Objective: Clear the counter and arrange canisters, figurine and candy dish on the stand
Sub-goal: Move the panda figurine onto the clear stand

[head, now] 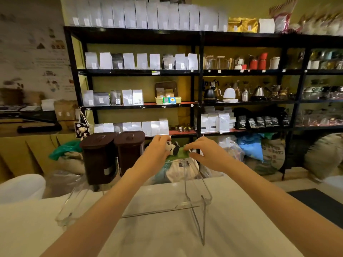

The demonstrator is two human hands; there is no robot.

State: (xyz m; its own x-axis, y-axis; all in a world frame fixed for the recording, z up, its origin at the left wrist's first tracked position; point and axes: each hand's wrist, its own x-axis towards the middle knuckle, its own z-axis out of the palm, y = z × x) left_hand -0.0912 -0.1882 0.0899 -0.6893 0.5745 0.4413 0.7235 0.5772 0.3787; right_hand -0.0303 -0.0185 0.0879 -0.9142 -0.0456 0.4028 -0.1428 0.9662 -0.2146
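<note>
A clear acrylic stand (196, 197) rests on the white counter (163, 236). Two dark brown canisters (99, 156) (130, 149) stand side by side on its left part. To their right, on top of the stand, sits a black-and-white panda figurine (173, 146) on a green base (179, 154). My left hand (157, 148) grips the figurine's left side. On the right end of the green base my right hand (200, 152) pinches with curled fingers. No candy dish is visible.
Behind the counter runs a tall black shelving unit (199, 71) full of white coffee bags, kettles and jars. Sacks and plastic bags lie on the floor below it. A white rounded object (20, 188) is at the left counter edge, a dark mat (323, 204) at the right.
</note>
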